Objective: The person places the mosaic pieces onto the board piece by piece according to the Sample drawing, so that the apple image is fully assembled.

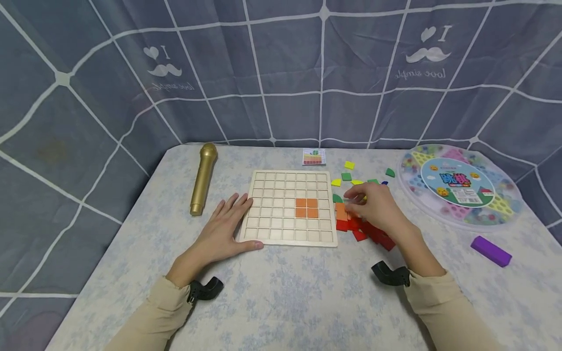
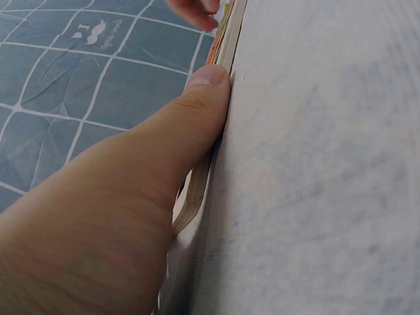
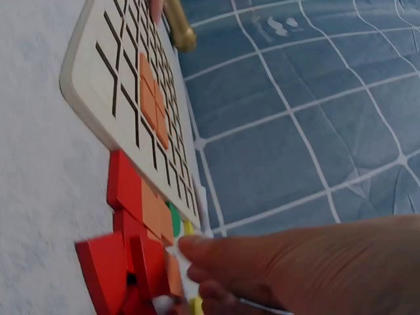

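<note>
A gold microphone [image 1: 203, 178] lies on the worktop [image 1: 281, 297], well left of the left hand [image 1: 226, 229]. That hand lies flat, its grip apart and fingers straight, pressing the near left corner of the board [image 1: 290, 207]; in the left wrist view the thumb [image 2: 197, 105] sits against the board's thin edge.

The board is a pale wooden square cut into a grid of small cells, lying flat just right of the left hand. Four orange tiles [image 1: 306, 207] fill a two-by-two block a little right of its middle; the other cells show bare wood.

Beyond the board's far edge lies a small pattern card [image 1: 313, 156]. Just right of the board, the right hand [image 1: 373, 209] hovers over a heap of loose tiles, fingers curled and fingertips drawn together over the pieces; whether they clamp one cannot be told. Under and near side of that hand lie red tiles [image 1: 369, 231] and orange pieces [image 1: 340, 211] touching the board's right edge. Past the fingertips are scattered green and yellow tiles [image 1: 349, 171].

Further right sits a round game box [image 1: 458, 185], and near side of it a purple block [image 1: 491, 251].
</note>
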`<act>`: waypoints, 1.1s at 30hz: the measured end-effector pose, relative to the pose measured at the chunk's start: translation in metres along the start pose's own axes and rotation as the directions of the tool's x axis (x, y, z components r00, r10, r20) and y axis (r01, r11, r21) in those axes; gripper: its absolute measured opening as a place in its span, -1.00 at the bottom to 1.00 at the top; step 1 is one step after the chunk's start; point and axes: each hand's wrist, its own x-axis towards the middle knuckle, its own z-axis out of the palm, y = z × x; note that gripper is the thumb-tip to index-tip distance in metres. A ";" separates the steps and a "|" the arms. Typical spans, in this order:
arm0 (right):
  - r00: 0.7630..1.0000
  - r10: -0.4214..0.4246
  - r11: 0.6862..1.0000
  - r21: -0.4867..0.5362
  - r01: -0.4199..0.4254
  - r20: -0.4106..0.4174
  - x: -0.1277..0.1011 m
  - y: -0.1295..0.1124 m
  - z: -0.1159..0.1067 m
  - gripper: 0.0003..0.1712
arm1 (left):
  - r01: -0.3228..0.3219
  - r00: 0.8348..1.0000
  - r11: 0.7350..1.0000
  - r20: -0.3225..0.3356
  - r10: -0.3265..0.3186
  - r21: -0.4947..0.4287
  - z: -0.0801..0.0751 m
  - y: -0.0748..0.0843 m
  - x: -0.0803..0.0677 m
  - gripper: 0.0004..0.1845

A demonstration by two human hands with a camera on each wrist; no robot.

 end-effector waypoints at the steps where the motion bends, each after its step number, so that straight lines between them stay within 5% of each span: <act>1: 1.000 0.012 1.000 -0.013 -0.012 0.015 0.000 0.002 -0.002 -0.67 | 0.002 1.000 1.000 0.001 -0.002 -0.001 0.000 0.000 0.000 0.25; 18: 0.997 0.032 0.999 0.013 -0.033 0.067 0.006 0.021 -0.005 -0.86 | -0.004 1.000 1.000 -0.005 0.004 -0.003 0.002 -0.002 0.001 0.26; 33: 0.998 -0.039 0.991 0.123 0.046 -0.055 0.012 -0.005 0.008 -0.76 | -0.002 1.000 1.000 -0.007 0.002 -0.006 0.001 -0.002 -0.001 0.26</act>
